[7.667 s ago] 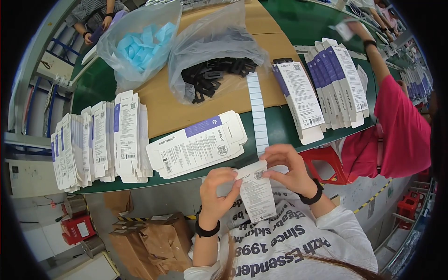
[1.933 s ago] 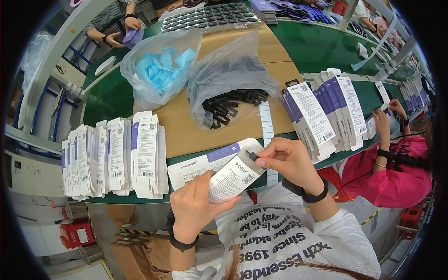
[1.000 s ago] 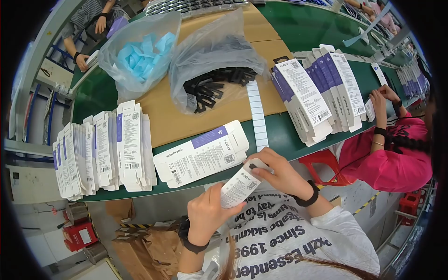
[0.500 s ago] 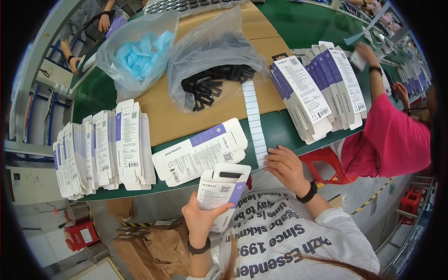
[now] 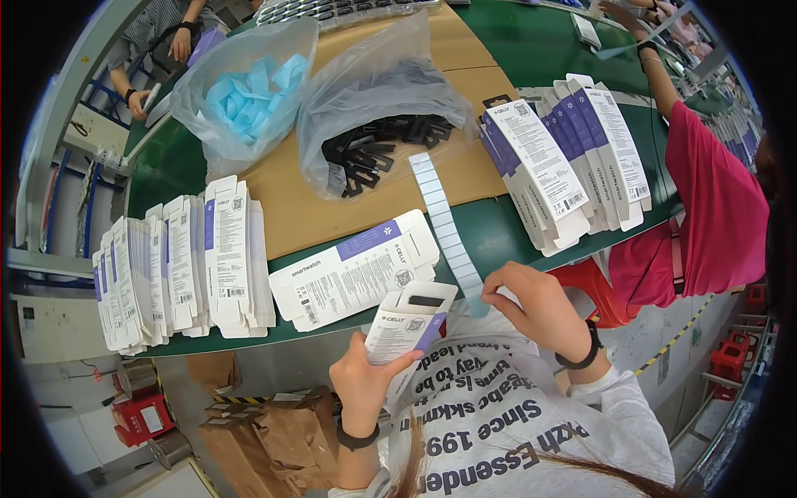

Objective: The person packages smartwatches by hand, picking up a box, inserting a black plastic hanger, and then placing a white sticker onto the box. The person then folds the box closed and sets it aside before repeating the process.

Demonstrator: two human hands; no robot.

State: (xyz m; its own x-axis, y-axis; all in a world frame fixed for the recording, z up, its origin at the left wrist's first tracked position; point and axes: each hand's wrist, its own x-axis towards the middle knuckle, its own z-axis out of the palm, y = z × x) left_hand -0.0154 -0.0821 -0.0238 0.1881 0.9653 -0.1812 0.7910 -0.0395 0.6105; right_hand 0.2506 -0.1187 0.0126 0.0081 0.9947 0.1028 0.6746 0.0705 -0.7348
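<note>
My left hand (image 5: pixel 365 383) is closed around a slim white and purple box (image 5: pixel 408 328), tilted above my lap. The box's top flap stands up, and something black shows inside its opening. My right hand (image 5: pixel 544 311) is closed in a pinch at the near end of a strip of pale, rectangular stickers (image 5: pixel 444 228). The strip curves back across the cardboard, and its near end hangs at the table's edge. Whether a loose sticker is between my fingertips is hidden. Just beyond the held box, a flattish stack of similar boxes (image 5: pixel 357 270) lies on the table.
Rows of boxes stand at the left (image 5: pixel 224 266) and right (image 5: pixel 540 174). On the cardboard sheet (image 5: pixel 290 220) sit a bag of black plastic pieces (image 5: pixel 365 162) and a bag of light-blue strips (image 5: pixel 253 91). A co-worker in pink (image 5: pixel 706 199) reaches in at the right, beside a red stool (image 5: pixel 602 295).
My right hand has moved right and slightly down, its fingers now pinched. The sticker strip has shifted and curved. The held box has risen slightly to the right. The co-worker's arm stretches farther away.
</note>
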